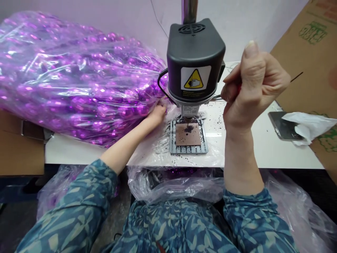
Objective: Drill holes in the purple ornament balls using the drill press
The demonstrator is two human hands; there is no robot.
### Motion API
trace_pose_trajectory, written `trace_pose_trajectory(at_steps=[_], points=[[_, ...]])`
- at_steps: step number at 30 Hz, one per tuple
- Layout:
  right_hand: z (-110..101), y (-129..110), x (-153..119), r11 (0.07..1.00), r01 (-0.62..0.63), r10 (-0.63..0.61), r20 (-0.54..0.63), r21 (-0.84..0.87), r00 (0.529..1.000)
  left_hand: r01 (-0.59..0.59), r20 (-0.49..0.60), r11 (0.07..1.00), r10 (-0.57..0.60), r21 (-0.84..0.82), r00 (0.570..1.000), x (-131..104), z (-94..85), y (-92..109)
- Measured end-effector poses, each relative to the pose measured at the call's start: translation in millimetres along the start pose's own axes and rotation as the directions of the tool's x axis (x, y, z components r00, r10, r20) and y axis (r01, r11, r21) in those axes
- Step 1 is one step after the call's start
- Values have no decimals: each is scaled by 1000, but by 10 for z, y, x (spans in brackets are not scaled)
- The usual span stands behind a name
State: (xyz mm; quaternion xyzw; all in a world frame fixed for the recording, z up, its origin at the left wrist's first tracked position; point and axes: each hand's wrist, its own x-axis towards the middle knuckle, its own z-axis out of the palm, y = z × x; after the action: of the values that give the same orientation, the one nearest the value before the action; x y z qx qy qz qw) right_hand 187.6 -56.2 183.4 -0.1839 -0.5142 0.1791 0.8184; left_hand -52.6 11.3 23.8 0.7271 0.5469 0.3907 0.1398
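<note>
A small black bench drill press [196,49] with a yellow hand-warning label stands in the middle. Under its chuck a brown square plate [188,138] with a dark hole lies on the slotted grey base [189,150], strewn with dark shavings. My right hand [254,82] is closed in a fist beside the motor housing, around the drill press handle; only a bit of red shows between the fingers. My left hand [158,114] reaches to the mouth of a clear plastic bag [79,80] full of shiny purple baubles [110,109]. Its fingertips are hidden there.
A phone [284,124] and a crumpled white tissue [310,124] lie on the white table [279,156] at right, against a cardboard box [313,70]. Another cardboard box [21,147] stands at left. Plastic sheeting [179,186] hangs over the front edge and my lap.
</note>
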Motion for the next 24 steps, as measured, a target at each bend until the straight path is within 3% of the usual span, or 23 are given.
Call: trace_pose_trajectory(at_steps=[2, 4, 7, 10, 14, 17, 19, 21, 24], points=[[2, -4, -5, 1000, 8, -8, 7, -12, 1000, 31, 33, 1000, -31, 2, 999, -185, -79, 102], [5, -11, -10, 999, 17, -17, 3, -36, 1000, 94, 92, 985, -81, -146, 992, -393, -106, 234], [11, -25, -14, 997, 7, -7, -8, -74, 1000, 246, 236, 829, -142, -502, 961, -653, -36, 387], [11, -29, -13, 997, -1, 1, -3, -73, 1000, 312, 288, 714, -160, -627, 944, -784, 103, 443], [-1, -21, -14, 993, -4, 4, 4, -117, 1000, 214, 187, 771, -124, -600, 974, -831, 248, 469], [-1, -26, -26, 987, 22, -20, 13, -156, 1000, 51, 71, 913, -24, -405, 997, -857, 318, 491], [5, -36, -37, 989, 42, -40, 15, -140, 999, -39, 53, 971, 52, -234, 997, -881, 365, 493], [8, -45, -47, 993, 51, -49, 21, -109, 999, -85, 60, 984, 96, -156, 994, -904, 414, 481], [5, -56, -59, 993, 41, -38, 36, -108, 999, -66, 26, 972, 73, -224, 997, -923, 478, 440]])
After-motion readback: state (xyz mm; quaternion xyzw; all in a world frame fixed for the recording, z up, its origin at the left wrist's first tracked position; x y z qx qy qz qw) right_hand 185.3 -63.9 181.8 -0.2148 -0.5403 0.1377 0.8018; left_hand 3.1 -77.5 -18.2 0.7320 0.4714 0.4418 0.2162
